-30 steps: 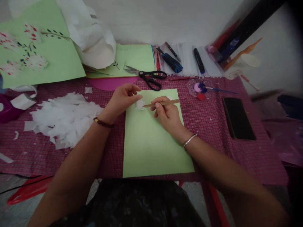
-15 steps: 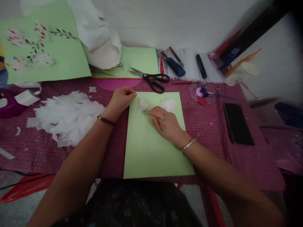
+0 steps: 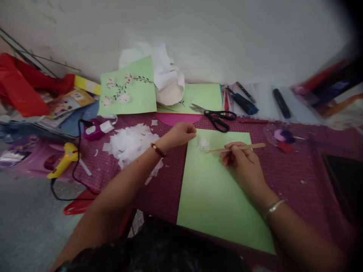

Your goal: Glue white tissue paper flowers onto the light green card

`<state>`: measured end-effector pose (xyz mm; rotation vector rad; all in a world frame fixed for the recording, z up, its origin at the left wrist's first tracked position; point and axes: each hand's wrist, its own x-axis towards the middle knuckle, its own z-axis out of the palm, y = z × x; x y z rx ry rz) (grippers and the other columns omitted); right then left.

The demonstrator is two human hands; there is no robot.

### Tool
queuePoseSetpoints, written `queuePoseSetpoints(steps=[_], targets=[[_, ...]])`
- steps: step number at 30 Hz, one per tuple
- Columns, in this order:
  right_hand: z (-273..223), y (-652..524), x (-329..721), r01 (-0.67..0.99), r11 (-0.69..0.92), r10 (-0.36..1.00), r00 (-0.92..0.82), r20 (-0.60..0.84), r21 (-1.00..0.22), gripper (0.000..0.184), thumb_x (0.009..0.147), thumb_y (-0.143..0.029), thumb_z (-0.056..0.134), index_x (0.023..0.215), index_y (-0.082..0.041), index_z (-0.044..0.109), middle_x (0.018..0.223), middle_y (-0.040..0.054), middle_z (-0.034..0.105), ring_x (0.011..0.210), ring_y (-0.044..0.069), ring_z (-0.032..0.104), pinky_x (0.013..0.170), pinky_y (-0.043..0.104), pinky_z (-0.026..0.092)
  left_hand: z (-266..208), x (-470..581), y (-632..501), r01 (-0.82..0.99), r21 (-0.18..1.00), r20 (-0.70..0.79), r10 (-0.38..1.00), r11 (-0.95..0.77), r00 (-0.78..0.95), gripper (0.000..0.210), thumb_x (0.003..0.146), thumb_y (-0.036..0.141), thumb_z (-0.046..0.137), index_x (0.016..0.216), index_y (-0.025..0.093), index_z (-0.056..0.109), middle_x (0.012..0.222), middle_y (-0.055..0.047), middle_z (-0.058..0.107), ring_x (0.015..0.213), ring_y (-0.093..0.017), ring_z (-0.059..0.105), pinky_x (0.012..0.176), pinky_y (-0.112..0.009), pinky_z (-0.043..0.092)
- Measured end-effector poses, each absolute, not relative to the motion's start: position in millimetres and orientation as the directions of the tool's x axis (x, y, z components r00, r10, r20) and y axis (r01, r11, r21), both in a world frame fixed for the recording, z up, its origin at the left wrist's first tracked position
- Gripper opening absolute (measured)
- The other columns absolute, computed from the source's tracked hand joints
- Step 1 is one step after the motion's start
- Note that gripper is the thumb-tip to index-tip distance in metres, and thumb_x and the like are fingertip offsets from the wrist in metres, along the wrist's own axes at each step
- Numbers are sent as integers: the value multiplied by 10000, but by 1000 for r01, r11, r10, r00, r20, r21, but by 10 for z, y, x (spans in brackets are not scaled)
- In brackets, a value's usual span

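A flat wooden stick (image 3: pixel 257 146) lies across the fingers of my right hand (image 3: pixel 241 160), which is closed round it above the light green sheet (image 3: pixel 215 204). Its left tip is close to a white paper tuft (image 3: pixel 204 144) near the top of the sheet. My left hand (image 3: pixel 181 135) has its fingers pinched together at the sheet's top left corner; what they hold, if anything, is hidden. A heap of small white paper pieces (image 3: pixel 127 145) lies left of the sheet, partly behind my left forearm.
Black-handled scissors (image 3: pixel 218 118) lie beyond the sheet. A decorated green card (image 3: pixel 127 102) leans at the back. To the left is a yellow glue gun (image 3: pixel 65 158) with a cord and a purple tape dispenser-like object (image 3: pixel 93 130). A blue stapler (image 3: pixel 245 104) and black marker (image 3: pixel 281 104) sit at the back right.
The view has swung to the left, bringing the glue gun into sight. My right hand has turned, showing the wooden stick lengthwise. My left hand stays by the sheet's corner.
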<state>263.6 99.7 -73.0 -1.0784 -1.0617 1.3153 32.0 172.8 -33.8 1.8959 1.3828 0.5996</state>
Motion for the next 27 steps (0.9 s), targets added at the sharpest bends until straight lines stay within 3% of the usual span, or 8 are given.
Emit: queuePoseSetpoints(steps=[3,6,9,17,21,24,27], targets=[[-734,995,2646,-163,-25,999,-35,-20,-986,195,851,-451,648,831,-257,648,677,33,660,495,154,566,414,289,420,-107,-160,1819,749,638,-17,969,-179,245,119,713,204,577,746,152,679,701,-31,651,609,-133,520,595,-276,387],[-726,994,2648,-146,-35,999,-43,-29,-989,190,851,-447,649,840,-257,659,664,34,658,489,161,565,408,297,420,-19,-671,1945,873,487,21,1000,-6,-5,100,655,162,591,699,164,681,621,-22,615,577,-149,509,605,-297,384],[-721,997,2645,-145,-46,998,-44,-40,-988,198,841,-445,657,839,-247,666,646,27,651,479,155,561,404,289,419,-103,-982,2037,906,416,3,996,76,-85,114,620,150,620,708,173,688,620,-27,623,579,-163,518,603,-300,375],[-674,987,2653,-203,-61,998,20,-66,-977,164,814,-388,678,812,-226,652,635,8,644,491,129,560,439,259,421,-378,-1078,2104,884,453,-119,990,117,-70,159,652,296,706,745,175,662,630,-30,624,526,-147,488,536,-275,362],[-643,997,2636,-216,-37,996,77,-55,-976,157,794,-363,689,778,-232,604,605,-1,637,455,120,535,426,260,398,-358,-1099,2172,894,430,-175,983,124,-52,184,662,284,718,550,190,606,482,-14,557,447,-130,424,488,-273,314],[-656,1008,2624,-200,-28,997,70,-42,-980,148,820,-343,643,790,-227,556,590,-26,637,429,102,523,413,239,385,-223,-1042,2212,909,402,-139,988,111,-59,256,633,243,728,459,203,545,397,15,480,426,-120,375,462,-264,264],[-669,1006,2611,-142,-19,998,57,-27,-990,136,837,-316,607,792,-217,526,585,-42,641,417,85,529,408,216,384,19,-785,2127,876,482,12,1000,-6,1,243,666,279,724,512,212,549,406,31,437,440,-116,356,452,-260,233]])
